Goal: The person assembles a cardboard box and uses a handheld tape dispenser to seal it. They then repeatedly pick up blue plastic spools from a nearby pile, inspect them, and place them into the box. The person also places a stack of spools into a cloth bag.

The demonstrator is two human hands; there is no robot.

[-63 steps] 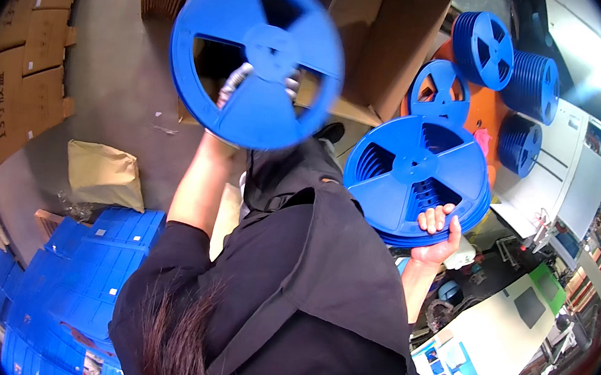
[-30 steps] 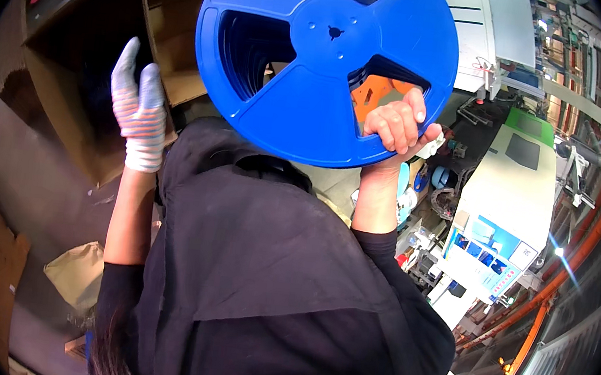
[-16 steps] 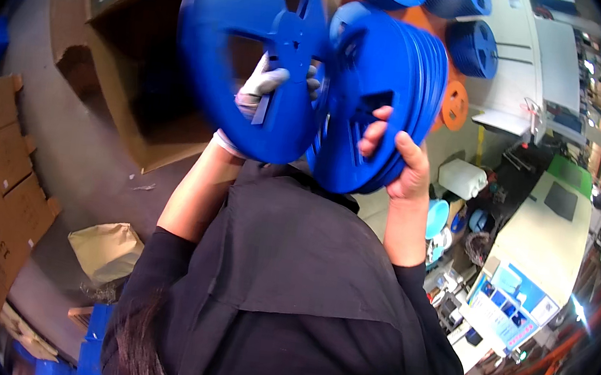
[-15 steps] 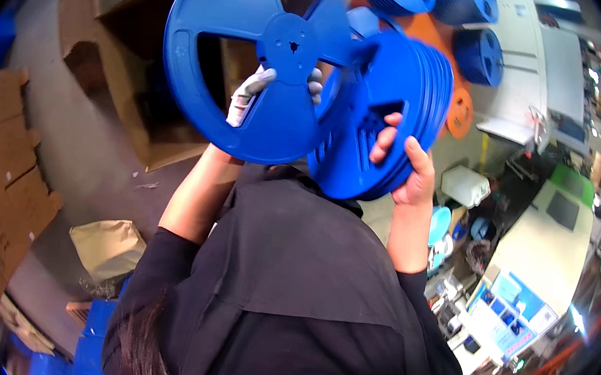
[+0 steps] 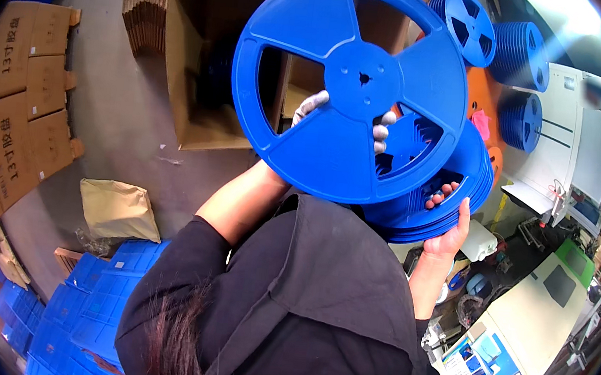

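Your gloved left hand gripped a single blue reel through its spoke openings, face toward you, held up just left of and overlapping the stack of blue reels cupped in your bare right hand.

Single blue plastic reel, three-spoked with open cut-outs and a small centre hole, held face-on and raised. Behind and partly overlapped by it, a stack of matching blue reels, tilted on edge
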